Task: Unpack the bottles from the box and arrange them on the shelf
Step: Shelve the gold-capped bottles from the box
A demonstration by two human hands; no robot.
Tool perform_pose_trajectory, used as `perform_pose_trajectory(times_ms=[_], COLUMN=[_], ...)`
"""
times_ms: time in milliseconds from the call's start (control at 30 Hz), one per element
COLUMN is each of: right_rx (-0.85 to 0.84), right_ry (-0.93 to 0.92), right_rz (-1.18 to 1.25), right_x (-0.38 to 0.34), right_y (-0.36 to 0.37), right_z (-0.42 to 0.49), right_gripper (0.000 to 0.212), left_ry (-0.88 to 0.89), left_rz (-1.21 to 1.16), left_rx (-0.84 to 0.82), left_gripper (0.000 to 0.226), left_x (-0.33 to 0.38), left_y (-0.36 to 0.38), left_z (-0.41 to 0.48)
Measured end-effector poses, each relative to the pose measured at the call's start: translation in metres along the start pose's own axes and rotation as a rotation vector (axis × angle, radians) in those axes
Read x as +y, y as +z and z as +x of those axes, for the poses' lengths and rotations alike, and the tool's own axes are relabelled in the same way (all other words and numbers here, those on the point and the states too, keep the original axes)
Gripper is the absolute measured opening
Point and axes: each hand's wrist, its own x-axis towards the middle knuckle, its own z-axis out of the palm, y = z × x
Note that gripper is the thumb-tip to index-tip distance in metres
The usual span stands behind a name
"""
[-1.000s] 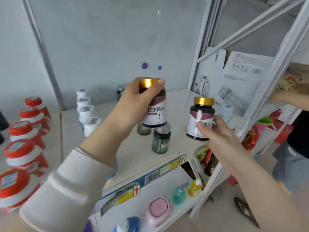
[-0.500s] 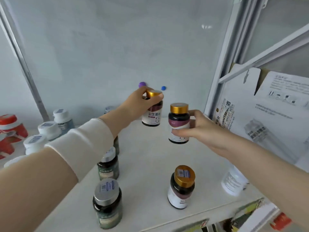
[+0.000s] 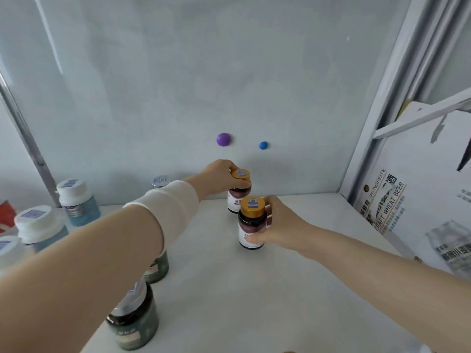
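Observation:
Two dark bottles with gold caps and purple-white labels stand upright on the white shelf, one behind the other. My left hand grips the far bottle from above, around its cap, near the back wall. My right hand holds the near bottle by its side, thumb across the label. Both bottles rest on the shelf surface, almost touching each other.
Dark green bottles with silver caps stand under my left forearm. White-capped blue bottles line the left. A printed cardboard box leans behind the white shelf post at right. Two magnets dot the back wall.
Both hands have moved forward and down, carrying the two gold-capped bottles from mid-air onto the shelf near the back wall. My view has moved closer in.

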Motion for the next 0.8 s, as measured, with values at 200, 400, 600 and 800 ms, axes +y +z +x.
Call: perform_pose_trajectory(times_ms=[200, 400, 600, 800], right_rx=[-0.024, -0.018, -0.109, -0.163], right_ry=[-0.028, -0.029, 0.014, -0.054], right_rz=[-0.044, -0.073, -0.07, -0.244], right_x=[0.006, 0.01, 0.005, -0.025], right_y=[0.007, 0.011, 0.004, -0.022], right_z=[0.022, 0.029, 0.023, -0.008], right_gripper=[0.055, 0.058, 0.06, 0.048], left_ry=[0.021, 0.006, -0.023, 0.002], left_rz=[0.109, 0.125, 0.074, 0.229], left_rx=[-0.022, 0.003, -0.02, 0.025], left_gripper=[0.044, 0.048, 0.057, 0.051], left_x=[0.0, -0.003, -0.002, 0.013], left_y=[0.011, 0.018, 0.014, -0.025], left_z=[0.014, 0.022, 0.019, -0.025])
